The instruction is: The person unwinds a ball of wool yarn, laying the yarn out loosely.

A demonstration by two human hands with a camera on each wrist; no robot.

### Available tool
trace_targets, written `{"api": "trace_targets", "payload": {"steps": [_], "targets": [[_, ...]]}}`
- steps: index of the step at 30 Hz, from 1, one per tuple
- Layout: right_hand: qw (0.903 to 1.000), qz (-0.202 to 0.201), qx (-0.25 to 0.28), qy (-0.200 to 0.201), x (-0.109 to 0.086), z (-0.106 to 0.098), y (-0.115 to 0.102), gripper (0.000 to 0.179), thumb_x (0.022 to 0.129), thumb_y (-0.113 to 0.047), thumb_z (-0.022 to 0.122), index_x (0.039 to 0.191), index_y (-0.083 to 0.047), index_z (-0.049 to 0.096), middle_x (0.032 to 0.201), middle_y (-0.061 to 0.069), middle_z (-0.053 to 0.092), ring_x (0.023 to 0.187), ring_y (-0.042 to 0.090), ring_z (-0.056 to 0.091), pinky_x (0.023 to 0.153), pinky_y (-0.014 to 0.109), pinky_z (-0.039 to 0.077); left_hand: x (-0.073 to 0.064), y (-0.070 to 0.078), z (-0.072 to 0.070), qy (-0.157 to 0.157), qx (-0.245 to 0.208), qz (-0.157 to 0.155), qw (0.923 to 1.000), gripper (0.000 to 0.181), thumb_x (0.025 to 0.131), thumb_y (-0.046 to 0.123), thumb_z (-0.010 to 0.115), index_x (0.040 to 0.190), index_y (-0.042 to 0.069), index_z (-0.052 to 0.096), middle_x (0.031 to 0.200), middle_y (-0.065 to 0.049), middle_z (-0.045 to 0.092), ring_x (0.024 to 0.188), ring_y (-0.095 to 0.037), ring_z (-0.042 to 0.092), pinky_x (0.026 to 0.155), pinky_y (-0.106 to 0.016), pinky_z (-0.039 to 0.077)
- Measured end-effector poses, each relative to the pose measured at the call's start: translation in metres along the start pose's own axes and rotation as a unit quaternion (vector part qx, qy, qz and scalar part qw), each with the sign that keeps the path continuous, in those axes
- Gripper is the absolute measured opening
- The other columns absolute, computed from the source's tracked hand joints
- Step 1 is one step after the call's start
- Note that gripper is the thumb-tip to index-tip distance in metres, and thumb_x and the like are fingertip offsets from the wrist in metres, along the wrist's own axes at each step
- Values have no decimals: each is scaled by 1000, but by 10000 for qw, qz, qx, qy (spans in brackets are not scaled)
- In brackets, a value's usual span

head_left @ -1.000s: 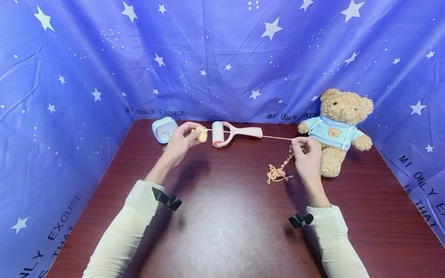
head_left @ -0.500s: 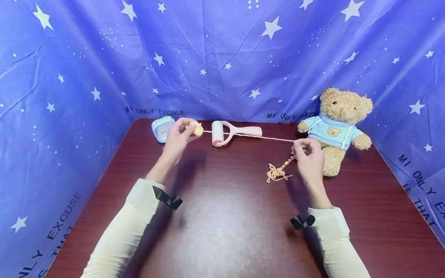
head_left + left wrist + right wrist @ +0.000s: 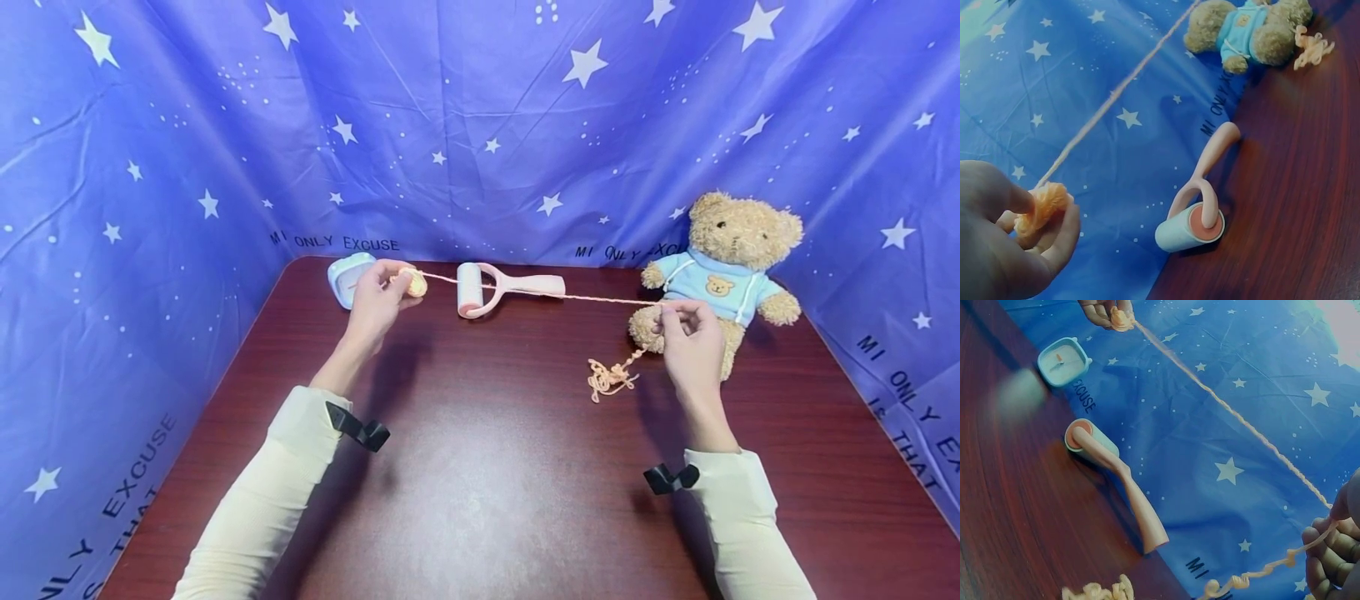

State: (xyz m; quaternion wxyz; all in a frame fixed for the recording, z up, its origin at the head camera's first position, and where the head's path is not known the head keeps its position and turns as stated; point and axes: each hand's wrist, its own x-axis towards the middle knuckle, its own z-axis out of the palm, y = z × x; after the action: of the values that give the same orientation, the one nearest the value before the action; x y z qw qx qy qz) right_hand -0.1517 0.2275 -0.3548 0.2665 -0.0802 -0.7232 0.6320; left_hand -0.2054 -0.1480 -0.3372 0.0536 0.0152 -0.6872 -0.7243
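Observation:
My left hand (image 3: 375,304) grips a small ball of peach yarn (image 3: 1047,205) between thumb and fingers, above the back left of the table. From that ball a strand of yarn (image 3: 1235,414) runs taut across to my right hand (image 3: 693,342), which pinches it between thumb and fingertips in front of the teddy bear. Below the right hand a kinked length of the same yarn hangs down to a loose tangle of yarn (image 3: 611,380) on the table. In the head view the strand passes in front of the lint roller (image 3: 470,289).
Behind the left hand stands a light blue alarm clock (image 3: 1063,362), partly hidden in the head view. The lint roller's pink handle (image 3: 536,285) points right. A teddy bear (image 3: 746,233) in a blue top sits at the back right of the dark red table (image 3: 480,467), before a starry curtain.
My right hand has moved right, drawing out a longer strand and dragging the tangle slightly right. My left hand, with the yarn ball, has shifted a little left.

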Motion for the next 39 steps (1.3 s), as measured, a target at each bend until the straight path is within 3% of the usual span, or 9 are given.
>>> {"api": "trace_targets", "payload": {"steps": [5,8,11,14,16,20,27,31,39], "targets": [[9940,-41,-1042,-315,5,-7,14,4,93,-11,58,93,-8,61,70,-16,59,63,0,57,55,13,43,0,1,0,-102,-341,-200,9992,10,96,0,49,106,1,47,101,-8,53,81,-16,66,76,-32,58],[9781,-191,-1945,-722,5,-10,18,12,94,-18,58,96,-6,62,72,-17,58,65,-5,53,59,14,41,0,1,0,-222,-619,-243,9975,11,95,-2,50,100,6,43,101,-10,51,82,-23,68,74,-35,58],[9563,-471,-2651,-1142,4,-13,24,19,94,-22,58,99,-4,63,79,-5,64,68,-9,49,66,15,39,0,1,0,-351,-663,-169,9970,14,94,-3,53,97,7,44,100,-10,51,80,-22,68,72,-34,58],[9402,-752,-2970,-1490,4,-13,31,19,94,-20,59,98,-3,65,87,12,68,74,-1,54,70,20,42,0,-1,-1,-469,-435,-11,9980,12,92,-2,57,96,6,49,97,-8,55,78,-17,67,71,-31,58],[9286,-895,-3165,-1718,3,-13,37,18,94,-19,58,97,-3,65,91,17,69,77,10,58,73,25,42,-1,-1,-1,-561,-234,74,9981,11,91,0,60,97,5,53,95,-7,57,78,-14,66,72,-30,58],[9067,-1144,-3479,-2093,-1,-10,50,12,92,-15,60,94,-4,65,90,17,69,80,27,60,74,39,43,-2,0,0,-927,156,157,9954,16,90,2,63,104,0,56,96,-6,60,82,-11,63,78,-30,57],[8740,-1185,-3904,-2639,-9,-2,70,5,89,-14,64,88,-10,66,83,10,66,77,27,58,70,45,42,-4,2,1,-1415,1213,249,9822,30,88,3,66,116,0,59,100,-9,64,86,-10,61,80,-26,54],[8663,-1160,-3962,-2812,-12,2,72,4,89,-14,64,88,-11,66,82,7,65,74,23,57,68,42,42,-4,1,3,-1486,1335,162,9797,34,87,1,66,119,-3,55,103,-14,64,85,-12,63,79,-24,54],[8714,-1247,-3767,-2885,-14,8,66,5,88,-12,66,92,-10,67,87,8,67,77,23,60,70,40,44,-5,-2,4,-1541,1440,192,9773,26,86,2,67,110,-2,56,103,-14,64,85,-11,64,83,-29,54]]}}
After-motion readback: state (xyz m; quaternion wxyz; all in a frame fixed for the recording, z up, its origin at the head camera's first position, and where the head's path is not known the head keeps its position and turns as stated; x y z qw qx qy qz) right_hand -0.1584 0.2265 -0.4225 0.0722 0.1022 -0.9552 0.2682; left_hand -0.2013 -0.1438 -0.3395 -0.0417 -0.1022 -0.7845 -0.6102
